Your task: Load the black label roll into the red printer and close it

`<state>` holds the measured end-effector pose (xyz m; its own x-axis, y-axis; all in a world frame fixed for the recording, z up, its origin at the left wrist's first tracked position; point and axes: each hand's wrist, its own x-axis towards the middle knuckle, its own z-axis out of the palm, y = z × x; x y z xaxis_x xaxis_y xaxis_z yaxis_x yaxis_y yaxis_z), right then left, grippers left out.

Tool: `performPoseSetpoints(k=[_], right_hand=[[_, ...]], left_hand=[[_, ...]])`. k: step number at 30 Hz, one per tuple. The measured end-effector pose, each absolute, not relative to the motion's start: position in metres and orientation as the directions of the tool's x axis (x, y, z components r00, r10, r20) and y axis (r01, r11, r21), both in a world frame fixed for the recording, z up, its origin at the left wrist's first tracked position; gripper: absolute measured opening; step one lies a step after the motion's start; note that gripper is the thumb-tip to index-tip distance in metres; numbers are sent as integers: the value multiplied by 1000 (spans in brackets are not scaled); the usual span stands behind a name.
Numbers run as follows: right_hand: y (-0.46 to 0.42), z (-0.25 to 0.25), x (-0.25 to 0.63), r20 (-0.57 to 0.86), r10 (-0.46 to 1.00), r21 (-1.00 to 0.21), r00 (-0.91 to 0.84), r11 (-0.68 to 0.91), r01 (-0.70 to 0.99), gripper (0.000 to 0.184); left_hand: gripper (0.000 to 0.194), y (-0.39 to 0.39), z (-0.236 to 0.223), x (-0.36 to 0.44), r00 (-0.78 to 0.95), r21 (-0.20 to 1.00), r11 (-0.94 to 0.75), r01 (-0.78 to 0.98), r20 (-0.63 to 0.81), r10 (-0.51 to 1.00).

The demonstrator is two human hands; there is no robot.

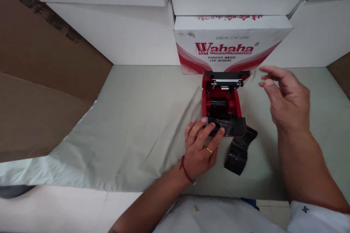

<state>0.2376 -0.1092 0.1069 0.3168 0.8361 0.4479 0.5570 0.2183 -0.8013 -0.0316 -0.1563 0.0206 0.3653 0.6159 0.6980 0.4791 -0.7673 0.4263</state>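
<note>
A small red and black printer (pixel 237 99) stands on the cloth with its lid (pixel 226 75) raised. Inside its red bay sits a glossy black roll (pixel 218 106). My left hand (pixel 201 149) rests on the black front edge of the printer, fingers stretched out and slightly apart over wrinkled, shiny film. Beside that edge, a curled glossy black strip (pixel 237 154) lies on the cloth; whether it joins the roll is hidden. To the right of the printer, my right hand (pixel 290 98) is raised and open, with thumb and fingers apart and nothing visible between them.
Behind the printer stands a white and red Wahaha water carton (pixel 226 49), close to the raised lid. White boxes (pixel 142 32) are stacked along the back. A brown cardboard box (pixel 41 80) borders the left side. Pale green cloth (pixel 131 116) covers the table.
</note>
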Motion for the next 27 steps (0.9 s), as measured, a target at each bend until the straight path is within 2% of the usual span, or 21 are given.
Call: performPoseSetpoints(k=[2,4,7,11,14,17,22,27], right_hand=[[-94,100,237,445,851,-814,280,253,523,48],[-88,96,236,413,887,-818,207,262,511,53],[-97,94,233,388,903,-814,183,242,529,46],[-126,88,230,434,899,-784,52,348,514,46],[-142,78,228,443,896,-737,-21,378,560,39],[-150,70,225,459,888,-692,-31,379,614,33],[-152,66,219,483,875,-663,-24,383,643,35],[-158,62,207,573,820,-607,-12,434,666,34]], left_hand=[[71,-155,19,-32,388,435,-775,458,687,614],[70,-154,17,-33,403,427,-788,444,690,601],[67,-154,15,-33,399,412,-796,443,705,587],[67,-157,13,-31,362,399,-764,507,705,609],[60,-159,14,-28,325,356,-749,560,736,593],[58,-159,14,-26,328,344,-745,572,737,591],[62,-158,15,-29,362,346,-759,551,721,591],[65,-155,16,-33,375,386,-763,519,699,609]])
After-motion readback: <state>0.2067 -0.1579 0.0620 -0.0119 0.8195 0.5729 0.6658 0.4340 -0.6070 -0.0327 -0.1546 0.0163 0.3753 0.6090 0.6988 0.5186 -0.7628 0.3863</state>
